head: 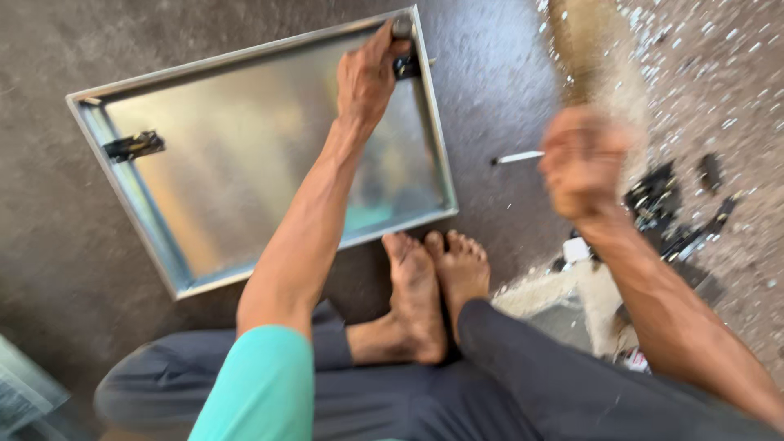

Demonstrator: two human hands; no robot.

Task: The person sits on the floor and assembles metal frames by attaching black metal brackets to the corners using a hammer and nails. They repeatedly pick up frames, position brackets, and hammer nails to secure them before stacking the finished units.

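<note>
Person's sitting on the dark floor with bare feet tucked in right against the near edge of a shallow metal tray. The tray lies flat, turned a bit askew, with raised rims all round. Inside it's basically bare shiny sheet, just two small black brackets fixed to it: one at the left rim, one up at the far right corner.

Left hand is stretched out to that far right corner, fingers curled over the rim and clenched on something small and dark right by the bracket, can't make out what it is.

Right hand is up off the floor over to the right, well apart from the tray, and badly blurred. It looks fisted around a thin white stick that pokes out toward the tray, but I honestly can't tell how tight the grip is.

Beyond that hand there's a heap of black metal parts on the floor, with pale shavings scattered all over that side
</note>
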